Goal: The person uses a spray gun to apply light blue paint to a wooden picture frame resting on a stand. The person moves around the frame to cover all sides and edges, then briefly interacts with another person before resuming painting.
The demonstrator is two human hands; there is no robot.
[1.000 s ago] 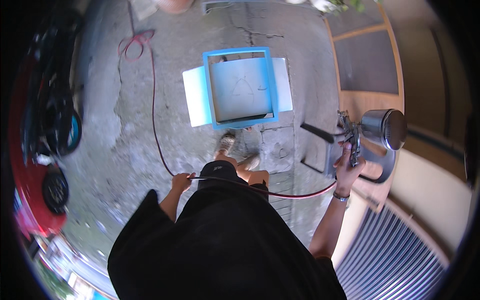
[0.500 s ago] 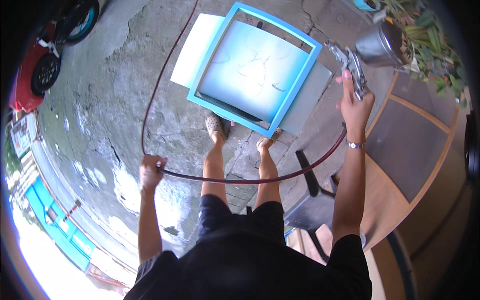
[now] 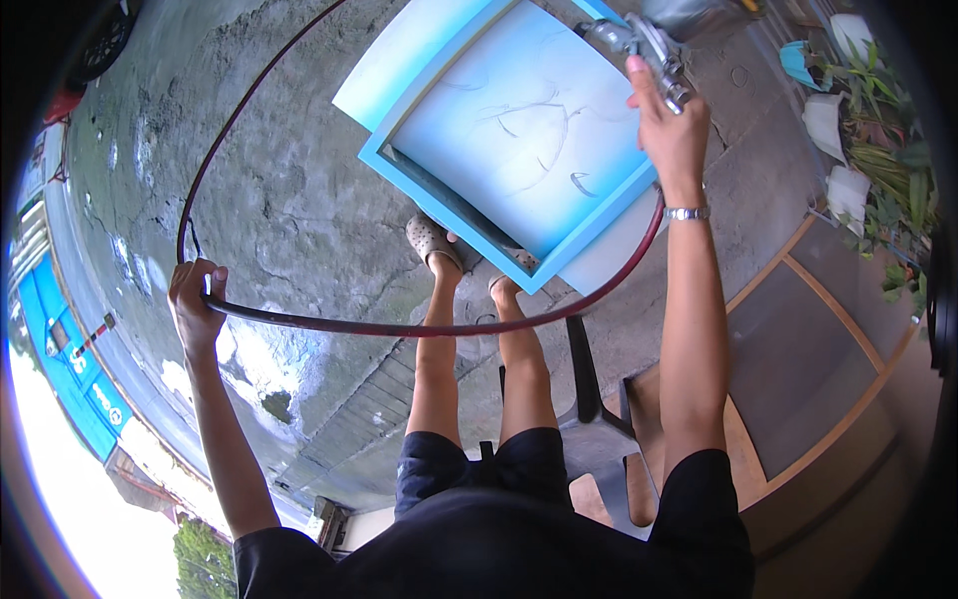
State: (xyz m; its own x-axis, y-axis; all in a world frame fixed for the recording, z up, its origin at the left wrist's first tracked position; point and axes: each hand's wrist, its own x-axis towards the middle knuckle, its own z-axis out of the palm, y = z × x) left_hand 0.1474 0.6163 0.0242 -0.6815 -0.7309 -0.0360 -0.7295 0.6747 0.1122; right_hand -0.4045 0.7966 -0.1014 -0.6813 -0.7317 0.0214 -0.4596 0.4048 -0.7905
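Note:
My right hand (image 3: 677, 140) is closed around the handle of a silver spray gun (image 3: 639, 48), whose metal cup (image 3: 699, 18) is partly cut off at the top edge. A dark red air hose (image 3: 419, 330) hangs from below that hand and loops across my front. My left hand (image 3: 195, 299) grips the hose out to the left. Between and beyond my hands is a light blue rectangular frame (image 3: 446, 227). Inside its opening shows a panel (image 3: 519, 120) shaded white to blue, with thin sketched lines. The gun is over the frame's far right corner.
Another white-to-blue panel (image 3: 399, 72) sticks out left of the frame. A dark chair (image 3: 599, 449) and a wood-edged table (image 3: 813, 364) stand at my right. Potted plants (image 3: 878, 170) line the far right. Cracked concrete (image 3: 299, 180) spreads leftward, with a wheel (image 3: 103, 45) at the upper left.
The spray gun has moved left, from beside the frame to over its far corner. My left hand has swung outward with the hose, widening the loop. The view has shifted, and the frame looks larger.

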